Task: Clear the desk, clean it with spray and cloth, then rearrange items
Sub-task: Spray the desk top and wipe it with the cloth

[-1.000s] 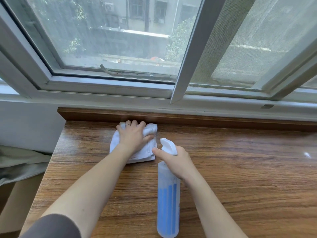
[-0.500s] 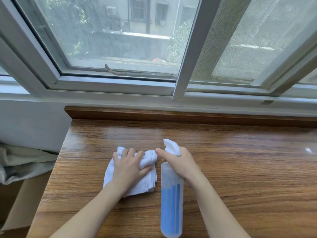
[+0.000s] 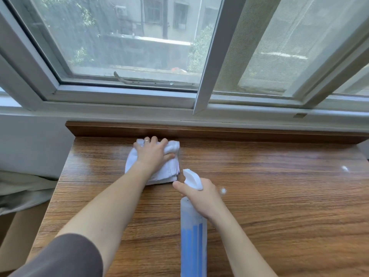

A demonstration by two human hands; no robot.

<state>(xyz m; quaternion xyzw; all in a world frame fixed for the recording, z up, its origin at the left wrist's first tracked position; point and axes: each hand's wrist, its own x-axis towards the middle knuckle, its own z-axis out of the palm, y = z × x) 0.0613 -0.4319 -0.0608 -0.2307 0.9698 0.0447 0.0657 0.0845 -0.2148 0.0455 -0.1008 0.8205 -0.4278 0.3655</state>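
Streaks threaten if left hand, flat on folded cloth, skips counter droplets; right hand grips spray bottle.

Beyond the wooden surface we see a white-framed window whose pane looks out on trees and a grey building. To its right a mesh screen covers the next pane, with a white sill running below both. At the far left we make out a crumpled grey-green fabric lying over a brown box.
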